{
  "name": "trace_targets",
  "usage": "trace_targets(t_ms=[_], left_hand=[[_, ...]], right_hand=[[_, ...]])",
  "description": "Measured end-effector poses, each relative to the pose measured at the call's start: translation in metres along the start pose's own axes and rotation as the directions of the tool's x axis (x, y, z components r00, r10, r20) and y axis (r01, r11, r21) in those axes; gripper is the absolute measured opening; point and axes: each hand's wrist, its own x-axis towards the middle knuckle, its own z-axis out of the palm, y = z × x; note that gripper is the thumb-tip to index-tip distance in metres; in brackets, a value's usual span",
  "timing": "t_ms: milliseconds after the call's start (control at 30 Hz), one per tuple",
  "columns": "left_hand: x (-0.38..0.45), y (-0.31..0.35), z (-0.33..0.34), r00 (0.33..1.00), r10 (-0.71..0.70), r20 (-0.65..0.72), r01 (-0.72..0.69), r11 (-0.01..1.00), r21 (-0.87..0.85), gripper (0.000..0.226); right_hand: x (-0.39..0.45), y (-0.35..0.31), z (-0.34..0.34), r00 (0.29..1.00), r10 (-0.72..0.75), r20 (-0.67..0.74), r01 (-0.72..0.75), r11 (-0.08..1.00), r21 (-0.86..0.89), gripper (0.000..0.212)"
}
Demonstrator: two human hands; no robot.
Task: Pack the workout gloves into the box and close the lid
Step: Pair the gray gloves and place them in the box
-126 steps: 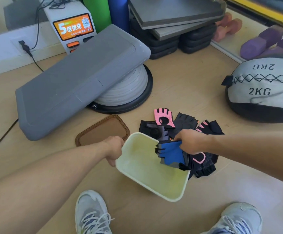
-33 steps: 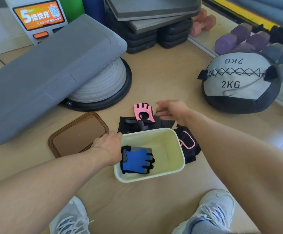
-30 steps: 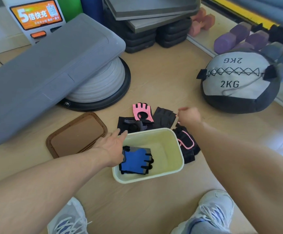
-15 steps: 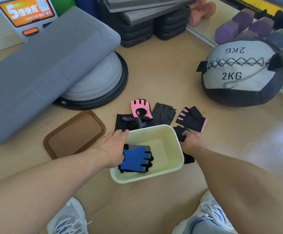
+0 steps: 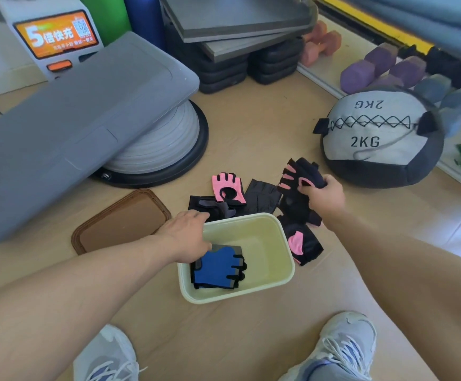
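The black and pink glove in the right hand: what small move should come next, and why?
Probably carry the black and pink glove over to the box and drop it beside the blue glove. The right hand grips it, the box has free room, and the left hand rests on its rim.

Pale yellow box (image 5: 237, 294) sits on the floor with a blue glove (image 5: 218, 268) inside. Left hand (image 5: 188, 237) rests on its left rim, and right hand (image 5: 325, 198) grips a black-and-pink glove (image 5: 299, 173) behind it (a pink glove (image 5: 228, 188) lies nearby). Brown lid (image 5: 122, 221) lies off to the left.
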Motion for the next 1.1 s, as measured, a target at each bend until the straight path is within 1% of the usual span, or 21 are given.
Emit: trace_targets(t_ms=[67, 100, 133, 167, 200, 233, 267, 300, 333, 367, 433, 467, 500, 567, 600, 667, 733, 800, 867, 967, 1100], left_hand=[[-0.002, 0.004, -0.014, 0.997, -0.008, -0.071, -0.006, 0.981, -0.194, 0.074], [-0.002, 0.007, -0.021, 0.993, -0.031, -0.111, -0.007, 0.945, -0.326, 0.07], [-0.001, 0.009, -0.03, 0.989, -0.073, -0.125, 0.004, 0.877, -0.48, 0.068], [0.0, 0.01, -0.039, 0.988, -0.117, -0.098, 0.028, 0.77, -0.638, 0.068], [0.001, 0.01, -0.049, 0.991, -0.128, -0.039, 0.052, 0.634, -0.772, 0.067], [0.001, 0.009, -0.057, 0.995, -0.094, 0.03, 0.074, 0.506, -0.859, 0.062], [0.0, 0.008, -0.062, 0.997, -0.042, 0.069, 0.08, 0.416, -0.906, 0.055], [-0.001, 0.006, -0.065, 0.998, -0.01, 0.059, 0.059, 0.372, -0.926, 0.049], [-0.002, 0.004, -0.067, 1.0, -0.022, 0.011, 0.018, 0.362, -0.932, 0.044], [-0.003, 0.0, -0.067, 0.996, -0.064, -0.055, -0.026, 0.378, -0.925, 0.042], [-0.006, -0.01, -0.071, 0.976, -0.142, -0.167, -0.09, 0.436, -0.896, 0.036], [-0.009, -0.017, -0.075, 0.973, -0.143, -0.183, -0.1, 0.453, -0.886, 0.035], [-0.011, -0.024, -0.079, 0.976, -0.129, -0.177, -0.1, 0.457, -0.884, 0.036], [-0.017, -0.037, -0.09, 0.99, -0.076, -0.117, -0.072, 0.438, -0.896, 0.042], [-0.021, -0.04, -0.096, 0.997, -0.039, -0.066, -0.043, 0.431, -0.902, 0.044], [-0.028, -0.043, -0.102, 0.998, 0.05, 0.046, 0.019, 0.451, -0.892, 0.041], [-0.032, -0.044, -0.104, 0.991, 0.089, 0.098, 0.045, 0.468, -0.883, 0.036], [-0.031, -0.044, -0.104, 0.998, 0.032, 0.055, 0.036, 0.439, -0.898, 0.024], [-0.029, -0.044, -0.103, 0.998, -0.06, -0.013, 0.012, 0.393, -0.92, 0.017], [-0.024, -0.047, -0.103, 0.99, -0.125, -0.065, -0.014, 0.373, -0.928, 0.032], [-0.023, -0.048, -0.101, 0.991, -0.092, -0.099, -0.059, 0.364, -0.93, 0.031]], right_hand=[[-0.012, -0.028, 0.011, 0.999, -0.03, 0.03, 0.025, 0.988, 0.15, 0.031], [-0.019, -0.041, 0.019, 0.995, -0.037, 0.097, 0.015, 0.976, 0.219, 0.033], [-0.025, -0.052, 0.027, 0.979, -0.034, 0.199, -0.024, 0.959, 0.284, 0.036], [-0.033, -0.063, 0.037, 0.946, -0.028, 0.324, -0.088, 0.937, 0.337, 0.04], [-0.043, -0.071, 0.047, 0.891, -0.024, 0.454, -0.168, 0.911, 0.376, 0.043], [-0.056, -0.078, 0.057, 0.825, -0.03, 0.564, -0.235, 0.89, 0.391, 0.043], [-0.068, -0.083, 0.068, 0.769, -0.043, 0.638, -0.273, 0.88, 0.388, 0.04], [-0.079, -0.087, 0.079, 0.734, -0.053, 0.677, -0.289, 0.878, 0.382, 0.036], [-0.089, -0.088, 0.089, 0.716, -0.061, 0.696, -0.302, 0.871, 0.387, 0.034], [-0.097, -0.089, 0.097, 0.712, -0.062, 0.7, -0.32, 0.858, 0.402, 0.034], [-0.106, -0.091, 0.108, 0.731, -0.028, 0.682, -0.348, 0.845, 0.407, 0.043], [-0.107, -0.094, 0.11, 0.747, -0.002, 0.665, -0.336, 0.862, 0.38, 0.049], [-0.108, -0.098, 0.11, 0.761, 0.012, 0.648, -0.297, 0.895, 0.332, 0.055], [-0.106, -0.108, 0.106, 0.796, -0.003, 0.606, -0.17, 0.958, 0.229, 0.06], [-0.105, -0.114, 0.102, 0.814, -0.023, 0.58, -0.103, 0.978, 0.184, 0.059], [-0.106, -0.129, 0.09, 0.837, -0.071, 0.543, 0.031, 0.996, 0.082, 0.049], [-0.107, -0.144, 0.072, 0.832, -0.108, 0.544, 0.15, 0.988, -0.034, 0.044], [-0.106, -0.161, 0.053, 0.834, -0.142, 0.533, 0.244, 0.962, -0.126, 0.043], [-0.104, -0.176, 0.036, 0.855, -0.196, 0.481, 0.309, 0.936, -0.168, 0.043], [-0.1, -0.191, 0.016, 0.87, -0.278, 0.408, 0.378, 0.906, -0.189, 0.039], [-0.101, -0.18, 0.006, 0.861, -0.287, 0.42, 0.406, 0.885, -0.228, 0.032]])
